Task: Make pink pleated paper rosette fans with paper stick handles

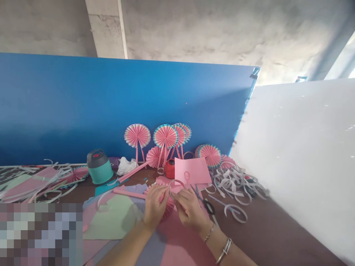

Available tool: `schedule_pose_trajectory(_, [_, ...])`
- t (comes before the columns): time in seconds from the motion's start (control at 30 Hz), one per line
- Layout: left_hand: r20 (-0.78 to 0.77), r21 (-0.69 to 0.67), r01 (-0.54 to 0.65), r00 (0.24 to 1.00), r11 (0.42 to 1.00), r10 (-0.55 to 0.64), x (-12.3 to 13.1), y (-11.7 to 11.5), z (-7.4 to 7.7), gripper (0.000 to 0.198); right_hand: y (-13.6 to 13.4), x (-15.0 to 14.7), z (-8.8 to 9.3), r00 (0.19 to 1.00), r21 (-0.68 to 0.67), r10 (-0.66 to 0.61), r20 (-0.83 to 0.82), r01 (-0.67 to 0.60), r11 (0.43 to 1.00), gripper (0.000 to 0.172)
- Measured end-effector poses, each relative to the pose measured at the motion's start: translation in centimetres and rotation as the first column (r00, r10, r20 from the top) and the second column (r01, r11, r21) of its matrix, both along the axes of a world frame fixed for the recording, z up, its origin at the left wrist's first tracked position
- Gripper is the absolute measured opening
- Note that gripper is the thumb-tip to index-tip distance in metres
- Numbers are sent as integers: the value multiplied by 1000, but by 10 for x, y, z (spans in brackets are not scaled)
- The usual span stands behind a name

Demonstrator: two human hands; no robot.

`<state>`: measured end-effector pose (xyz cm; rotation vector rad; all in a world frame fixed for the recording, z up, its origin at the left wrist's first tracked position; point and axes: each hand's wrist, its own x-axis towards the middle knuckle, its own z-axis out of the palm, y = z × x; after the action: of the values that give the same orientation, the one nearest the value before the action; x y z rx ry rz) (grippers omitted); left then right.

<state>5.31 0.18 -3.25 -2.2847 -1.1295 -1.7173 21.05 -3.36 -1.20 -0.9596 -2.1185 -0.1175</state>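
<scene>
My left hand (155, 205) and my right hand (190, 208) meet at the middle of the table, fingertips pinched close together. Between them is a thin curled strip (177, 181), which loops up above the fingers; its material is hard to tell. Beneath my hands lies a pink pleated paper fan (168, 210), partly hidden by them, with a pink paper handle (129, 192) reaching left. Black-handled scissors (208, 207) lie just right of my right hand. Behind the fingers stands a pink card (195, 170) with a looped mark on it.
Several finished-looking paper fans (137, 136) lean against the blue panel (177, 92). A teal-and-grey container (100, 168) stands left. Curled white strips (233, 181) heap up at right, near the white wall (302, 155). Green paper sheets (111, 221) lie at front left.
</scene>
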Motion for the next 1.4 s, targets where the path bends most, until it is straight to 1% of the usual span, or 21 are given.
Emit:
schedule_pose_trajectory(0.07, [2,-22,10,1000,1000,-10,0,-1,1,17,-1,-2,-1,1000,-2,7,-5,-7,1000,29])
schedule_pose_trajectory(0.2, [-8,-12,58,998,998,-58,-2,-1,0,19,-1,-2,-1,1000,-34,1,-8,-1,999,29])
schedule_pose_trajectory(0.47, [28,-47,48,998,998,-47,-1,1,-2,17,0,-1,-2,999,-25,37,-24,-37,999,29])
schedule_pose_trajectory(0.53, [33,-54,48,998,997,-46,-2,1,-1,17,1,-2,-4,997,-45,35,-69,-39,998,23])
schedule_pose_trajectory(0.6, [7,-60,61,998,996,-61,-2,1,-2,20,1,-3,-5,991,-102,7,-137,-21,995,18])
schedule_pose_trajectory(0.7, [-37,-62,57,998,996,-59,0,-2,-3,25,2,-2,-6,969,-184,-52,-241,7,983,20])
schedule_pose_trajectory(0.77, [-27,-64,39,999,997,-41,1,-4,-3,26,3,0,-7,953,-196,-71,-295,13,981,18])
schedule_pose_trajectory(0.83, [-3,-66,45,999,997,-46,1,-6,-4,22,4,1,-8,944,-177,-72,-321,15,984,17])
schedule_pose_trajectory(0.93, [27,-65,79,997,995,-77,1,-6,-5,16,4,0,-8,946,-140,-70,-317,26,990,19])
schedule_pose_trajectory(1.07, [49,-87,105,994,991,-101,1,-6,-6,16,3,-1,-6,957,-124,-67,-284,32,992,21])
schedule_pose_trajectory(1.23, [71,-116,112,992,987,-104,2,-9,-6,15,1,-1,-2,976,-103,-47,-212,26,994,20])
schedule_pose_trajectory(1.4, [112,-153,148,985,977,-132,2,-9,-5,14,1,1,-1,987,-89,-51,-151,37,995,20])
